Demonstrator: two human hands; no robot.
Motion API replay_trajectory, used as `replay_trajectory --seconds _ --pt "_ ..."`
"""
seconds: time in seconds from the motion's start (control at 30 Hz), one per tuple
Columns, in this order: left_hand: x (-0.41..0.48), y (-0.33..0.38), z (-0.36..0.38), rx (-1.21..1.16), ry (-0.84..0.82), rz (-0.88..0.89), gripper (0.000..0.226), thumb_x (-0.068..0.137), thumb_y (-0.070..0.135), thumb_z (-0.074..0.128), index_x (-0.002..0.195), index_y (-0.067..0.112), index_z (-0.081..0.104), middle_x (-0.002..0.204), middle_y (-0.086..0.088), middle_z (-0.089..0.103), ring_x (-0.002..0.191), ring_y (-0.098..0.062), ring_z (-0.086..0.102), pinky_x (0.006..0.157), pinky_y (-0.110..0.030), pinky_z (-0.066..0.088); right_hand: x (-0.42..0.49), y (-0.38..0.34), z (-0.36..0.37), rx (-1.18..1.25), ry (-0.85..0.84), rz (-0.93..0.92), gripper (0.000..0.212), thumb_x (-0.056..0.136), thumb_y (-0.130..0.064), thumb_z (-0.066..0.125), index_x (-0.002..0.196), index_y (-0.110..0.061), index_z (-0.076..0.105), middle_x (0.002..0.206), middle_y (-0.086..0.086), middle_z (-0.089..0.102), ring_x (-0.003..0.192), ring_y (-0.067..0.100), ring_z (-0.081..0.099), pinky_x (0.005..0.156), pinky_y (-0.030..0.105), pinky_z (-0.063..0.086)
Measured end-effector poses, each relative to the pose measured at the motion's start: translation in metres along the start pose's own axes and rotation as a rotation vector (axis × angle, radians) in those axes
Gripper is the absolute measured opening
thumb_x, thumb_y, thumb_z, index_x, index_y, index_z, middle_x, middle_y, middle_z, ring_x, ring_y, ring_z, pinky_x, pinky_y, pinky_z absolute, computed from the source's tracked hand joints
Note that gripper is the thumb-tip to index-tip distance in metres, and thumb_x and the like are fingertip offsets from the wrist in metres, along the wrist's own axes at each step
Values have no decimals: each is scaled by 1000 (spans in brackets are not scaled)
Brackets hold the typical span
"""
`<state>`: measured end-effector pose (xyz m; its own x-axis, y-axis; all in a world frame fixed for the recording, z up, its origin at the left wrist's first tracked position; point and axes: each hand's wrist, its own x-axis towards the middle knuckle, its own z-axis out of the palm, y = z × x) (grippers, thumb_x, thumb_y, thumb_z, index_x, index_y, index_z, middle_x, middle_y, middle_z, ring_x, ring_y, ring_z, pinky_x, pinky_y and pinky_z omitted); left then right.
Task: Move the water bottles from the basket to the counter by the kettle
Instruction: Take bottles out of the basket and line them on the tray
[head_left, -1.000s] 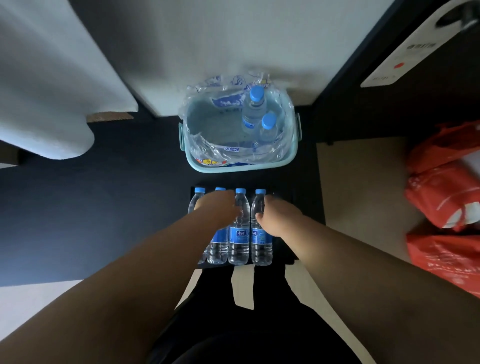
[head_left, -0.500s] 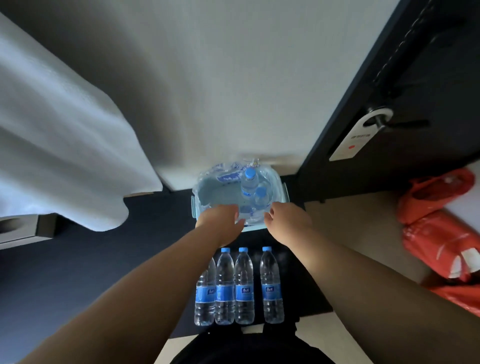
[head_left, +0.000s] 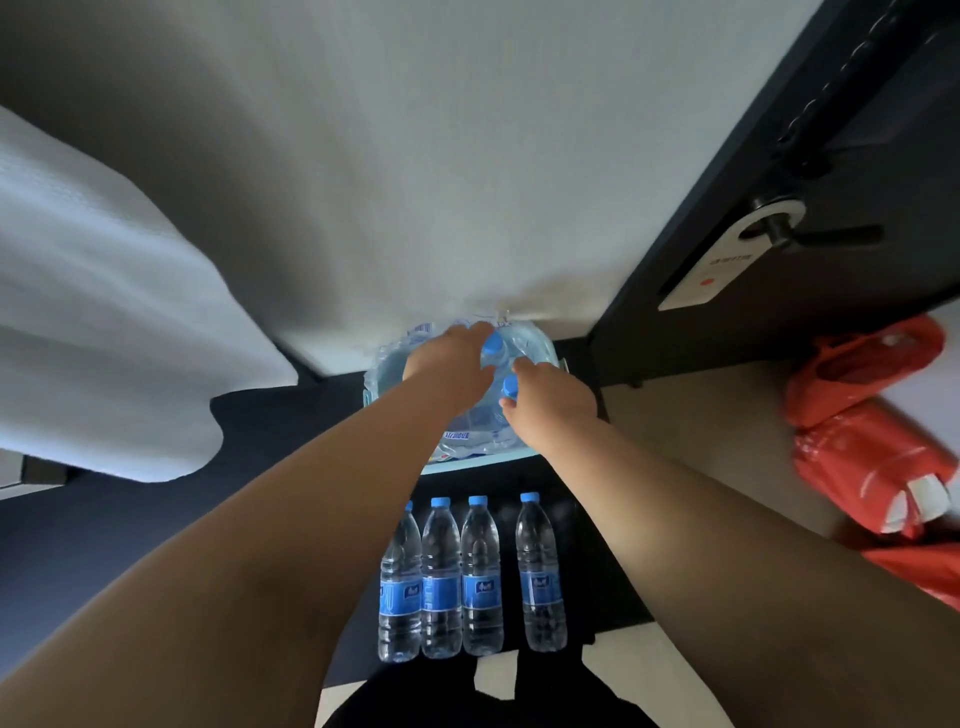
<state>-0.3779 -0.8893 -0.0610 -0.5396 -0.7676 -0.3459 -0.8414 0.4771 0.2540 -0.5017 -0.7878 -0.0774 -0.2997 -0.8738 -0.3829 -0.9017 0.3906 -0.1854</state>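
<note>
A light teal basket (head_left: 470, 458) lined with crumpled clear plastic stands against the white wall. Two water bottles with blue caps stand upright inside it. My left hand (head_left: 449, 364) reaches in and curls its fingers and thumb around the neck of the far bottle (head_left: 494, 347). My right hand (head_left: 553, 402) pinches the top of the near bottle (head_left: 510, 387) between thumb and fingers. Both bottle bodies are mostly hidden by my hands and the plastic. Several more water bottles (head_left: 480, 577) stand in a row on the dark surface just in front of the basket.
A white cloth (head_left: 104, 332) hangs at the left. A dark door (head_left: 857, 156) with a lever handle and a white hanger tag (head_left: 727, 260) is at the right. Red plastic bags (head_left: 867, 436) lie on the beige floor at the far right.
Both hands moved forward from the basket's near rim into the basket and closed on the two bottle tops. The view tilted further up.
</note>
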Motion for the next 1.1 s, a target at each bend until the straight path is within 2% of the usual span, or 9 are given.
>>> replay_trajectory --seconds 0.1,0.2,0.3,0.43,0.53,0.6,0.67,0.9,1.1 --pt "11 1 10 -16 -20 -4 49 100 34 54 145 40 38 134 -2 54 93 -29 69 72 -41 60 4 3 10 3 -13 20 46 103 -45 53 142 -23 44 91 -2 56 76 23 57 52 32 38" --pt "19 -1 19 -35 -43 0 50 101 34 53 147 42 38 133 -2 56 97 -29 68 71 -38 57 8 5 16 19 5 37 38 102 -45 53 133 -23 48 81 -5 50 71 21 55 47 30 32" --pt "22 -1 24 -52 -31 -5 44 101 33 52 143 43 43 129 0 62 101 -29 67 72 -37 56 12 4 18 42 15 65 35 101 -48 54 128 -25 50 81 -5 52 70 21 55 47 29 30" --pt "20 -3 32 -67 -68 -18 38 104 31 49 141 37 46 131 -3 62 106 -32 66 82 -45 59 13 3 19 83 -4 88 39 101 -51 56 130 -27 51 91 -3 59 74 21 55 49 29 34" --pt "15 -8 38 -103 -70 -43 43 105 31 49 147 39 43 130 -2 63 97 -31 66 71 -37 55 12 3 18 103 -6 90 38 102 -49 55 132 -26 50 90 -2 59 76 22 57 49 30 34" --pt "12 -12 39 -113 -57 -59 37 104 30 52 141 35 48 119 -5 67 80 -28 60 61 -32 44 10 3 17 126 0 95 36 102 -46 56 132 -27 50 90 -2 59 76 21 58 50 30 36" --pt "7 -15 39 -150 -41 -76 29 102 29 54 131 32 53 107 -5 68 72 -25 56 58 -30 42 8 3 16 163 8 92 32 102 -42 57 130 -29 52 91 -2 62 76 21 60 51 30 38" --pt "-30 -7 17 -339 100 -137 13 89 29 60 102 26 60 77 4 65 69 -20 63 64 -39 58 -23 3 4 335 129 0 12 95 -33 60 105 -27 58 83 -5 62 74 20 61 59 36 52" --pt "-75 -2 -17 -481 248 -158 16 87 34 68 101 31 63 73 9 66 68 -9 64 56 -26 47 -48 -11 -33 510 335 -39 13 88 -32 71 96 -26 62 71 -9 58 63 13 58 55 33 48"
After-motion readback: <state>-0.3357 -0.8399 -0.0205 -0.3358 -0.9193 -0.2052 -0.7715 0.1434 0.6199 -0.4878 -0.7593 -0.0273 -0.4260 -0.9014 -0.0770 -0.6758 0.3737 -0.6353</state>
